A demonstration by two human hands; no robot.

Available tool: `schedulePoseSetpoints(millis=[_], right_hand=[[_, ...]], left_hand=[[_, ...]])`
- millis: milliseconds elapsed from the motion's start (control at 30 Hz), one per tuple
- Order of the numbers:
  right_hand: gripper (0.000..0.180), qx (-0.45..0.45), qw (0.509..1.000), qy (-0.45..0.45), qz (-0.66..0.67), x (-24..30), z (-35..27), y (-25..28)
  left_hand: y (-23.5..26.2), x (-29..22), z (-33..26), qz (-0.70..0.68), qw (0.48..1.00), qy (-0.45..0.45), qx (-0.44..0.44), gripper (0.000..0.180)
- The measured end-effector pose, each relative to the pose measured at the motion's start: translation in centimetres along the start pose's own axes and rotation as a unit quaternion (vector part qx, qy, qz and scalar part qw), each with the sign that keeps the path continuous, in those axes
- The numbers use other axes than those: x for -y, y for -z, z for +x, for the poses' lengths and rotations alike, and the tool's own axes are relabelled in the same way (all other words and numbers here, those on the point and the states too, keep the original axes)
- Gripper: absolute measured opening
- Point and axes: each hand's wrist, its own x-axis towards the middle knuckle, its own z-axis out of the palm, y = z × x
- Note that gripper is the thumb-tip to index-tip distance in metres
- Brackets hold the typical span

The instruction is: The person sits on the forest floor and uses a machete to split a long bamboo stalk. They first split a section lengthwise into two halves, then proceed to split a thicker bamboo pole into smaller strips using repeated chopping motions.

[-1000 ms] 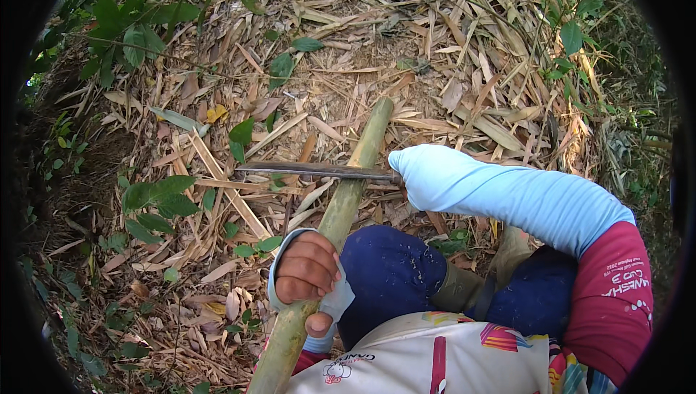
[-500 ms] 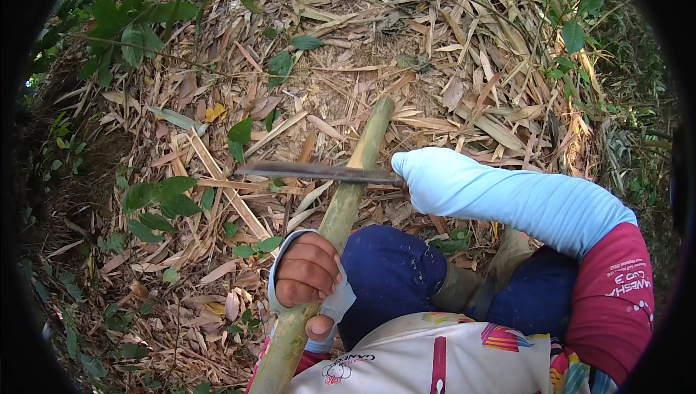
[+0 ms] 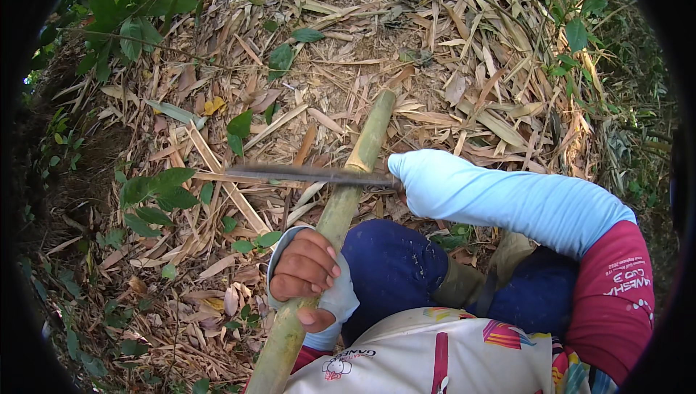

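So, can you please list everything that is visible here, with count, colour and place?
bamboo pole: one, green-yellow, lying from the lower middle up to the centre
blade: one, dark, long, lying across the pole
dry bamboo leaves: many, straw-brown, covering the ground
green plants: several, at the left and along the top edge
left hand: one, bare, light cuff, gripping the pole low down
right hand: one, covered by a light blue sleeve, at the blade's right end
knees: dark blue trousers, lower centre
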Motion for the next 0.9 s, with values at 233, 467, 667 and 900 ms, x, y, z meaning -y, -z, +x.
schedulePoseSetpoints(millis=[233,467,667,900], right_hand=[[0.029,0.023,0.999,-0.029,0.01,0.3,-0.2,0.7],[0.03,0.026,0.999,-0.003,-0.034,-0.4,0.1,0.8],[0.03,0.026,0.999,-0.006,-0.03,0.1,0.0,1.0],[0.028,0.017,0.999,0.021,-0.023,0.1,-0.6,0.4]], left_hand=[[-0.3,0.3,-0.6,0.01,0.999,-0.003,-0.049,0.039],[-1.0,0.4,-0.6,0.005,0.997,0.008,-0.073,0.037],[-0.3,0.4,-0.5,0.014,0.999,0.003,-0.047,0.037],[-0.1,0.1,-1.0,0.013,0.998,0.01,-0.054,0.036]])
